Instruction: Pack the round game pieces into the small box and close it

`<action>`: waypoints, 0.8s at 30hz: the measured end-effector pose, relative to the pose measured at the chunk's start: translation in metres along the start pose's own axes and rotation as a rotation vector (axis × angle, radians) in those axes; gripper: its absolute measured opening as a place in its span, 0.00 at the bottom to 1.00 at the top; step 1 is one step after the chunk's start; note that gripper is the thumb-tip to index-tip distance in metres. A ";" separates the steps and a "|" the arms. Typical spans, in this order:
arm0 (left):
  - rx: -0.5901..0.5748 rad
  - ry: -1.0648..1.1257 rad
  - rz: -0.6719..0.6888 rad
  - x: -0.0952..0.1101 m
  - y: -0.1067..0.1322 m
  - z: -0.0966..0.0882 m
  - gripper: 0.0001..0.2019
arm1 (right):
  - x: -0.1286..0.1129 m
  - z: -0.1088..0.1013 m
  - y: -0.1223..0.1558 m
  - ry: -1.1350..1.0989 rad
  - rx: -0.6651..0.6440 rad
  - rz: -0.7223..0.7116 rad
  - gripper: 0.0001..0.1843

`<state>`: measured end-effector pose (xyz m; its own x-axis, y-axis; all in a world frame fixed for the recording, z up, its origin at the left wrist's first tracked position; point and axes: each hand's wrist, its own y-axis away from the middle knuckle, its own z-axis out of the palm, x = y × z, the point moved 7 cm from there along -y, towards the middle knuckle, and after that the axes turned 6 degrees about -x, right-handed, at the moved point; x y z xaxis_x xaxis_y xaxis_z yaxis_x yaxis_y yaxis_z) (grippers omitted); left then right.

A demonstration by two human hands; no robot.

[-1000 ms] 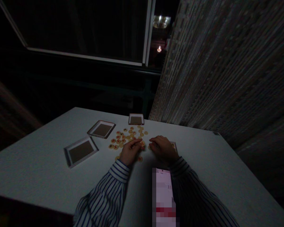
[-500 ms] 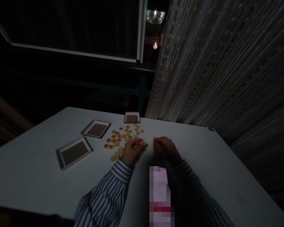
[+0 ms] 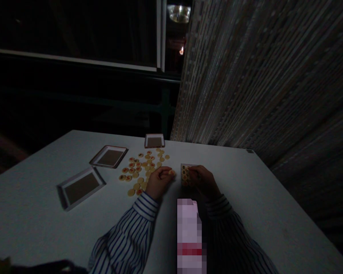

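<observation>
My left hand [image 3: 159, 182] pinches a round xiangqi piece [image 3: 172, 172] with a red mark, just left of a small open box. Rows of xiangqi pieces [image 3: 184, 177] with dark marks show inside that box [image 3: 181, 169]. Over its right part lies my right hand [image 3: 201, 179], fingers closed at a piece [image 3: 188, 168] near the far edge; the hand hides the rest of the box. Left of my left hand, loose xiangqi pieces [image 3: 136, 186] are spread on the white table, some face up with red or dark characters, others blank side up.
Three shallow open trays stand around the pieces: one at near left [image 3: 84, 187], one behind it [image 3: 109, 156] and a smaller one [image 3: 154, 141] at the back. A pink, pixelated object [image 3: 188, 224] lies between my forearms. A string curtain [image 3: 231, 83] hangs beyond the table [image 3: 274, 213].
My right hand has shifted slightly right, uncovering the left part of the box and its pieces. A dark-marked piece beside my left fingertips is gone from there. The whole view has turned slightly right.
</observation>
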<state>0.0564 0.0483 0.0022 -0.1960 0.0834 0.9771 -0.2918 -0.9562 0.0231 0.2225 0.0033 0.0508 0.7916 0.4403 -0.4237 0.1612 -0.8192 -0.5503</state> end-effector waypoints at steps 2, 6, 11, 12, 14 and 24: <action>-0.001 -0.007 -0.003 0.000 -0.001 0.003 0.15 | 0.003 0.000 0.002 -0.012 0.013 0.015 0.07; -0.023 -0.013 0.002 0.001 -0.004 0.011 0.13 | 0.007 -0.002 0.005 -0.025 0.018 0.041 0.07; -0.058 -0.058 0.024 0.007 -0.008 0.023 0.10 | 0.009 -0.007 0.007 -0.072 0.014 0.070 0.07; -0.067 -0.060 0.028 0.008 -0.008 0.025 0.10 | 0.010 -0.008 0.008 -0.076 0.015 0.076 0.08; -0.078 -0.061 0.036 0.009 -0.010 0.029 0.11 | 0.010 -0.009 0.008 -0.077 0.022 0.083 0.08; -0.068 -0.137 0.036 -0.010 -0.014 0.037 0.08 | 0.008 -0.012 0.011 -0.075 0.036 0.039 0.09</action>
<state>0.0969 0.0502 -0.0004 -0.0795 0.0057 0.9968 -0.3510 -0.9361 -0.0226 0.2377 -0.0060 0.0500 0.7506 0.4352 -0.4972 0.1083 -0.8233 -0.5571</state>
